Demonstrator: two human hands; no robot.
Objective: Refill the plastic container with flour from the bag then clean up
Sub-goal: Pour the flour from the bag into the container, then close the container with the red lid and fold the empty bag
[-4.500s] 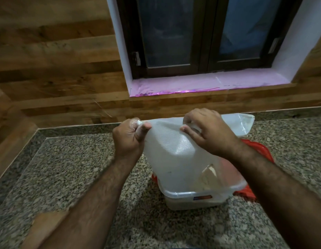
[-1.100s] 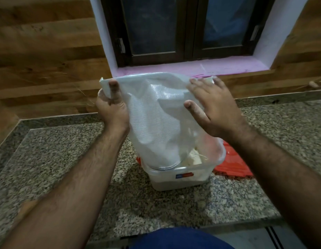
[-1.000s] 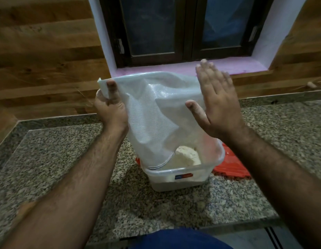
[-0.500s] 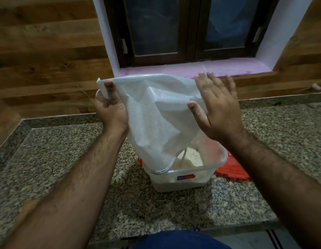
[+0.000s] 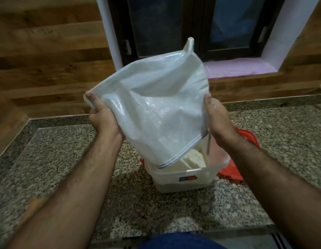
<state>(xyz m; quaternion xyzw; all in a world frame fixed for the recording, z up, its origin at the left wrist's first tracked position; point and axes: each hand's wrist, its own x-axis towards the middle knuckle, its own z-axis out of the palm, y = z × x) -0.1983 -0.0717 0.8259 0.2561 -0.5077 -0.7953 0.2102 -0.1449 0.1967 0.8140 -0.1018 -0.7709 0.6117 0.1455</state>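
On a granite bench (image 5: 66,159), both hands — left hand (image 5: 102,117), right hand (image 5: 219,121) — closed fingers on the upturned flour bag (image 5: 156,108) over the plastic container (image 5: 185,180) — gentle shaking should limit spills.

Both hands hold an upturned, translucent white woven plastic bag (image 5: 156,106), the left hand (image 5: 102,115) gripping its left edge, the right hand (image 5: 217,121) its right. Its mouth dips into a clear rectangular plastic container (image 5: 185,180) of pale flour (image 5: 190,159) on the speckled granite counter (image 5: 66,159); a red lid (image 5: 246,139), possibly the container's, lies just behind.
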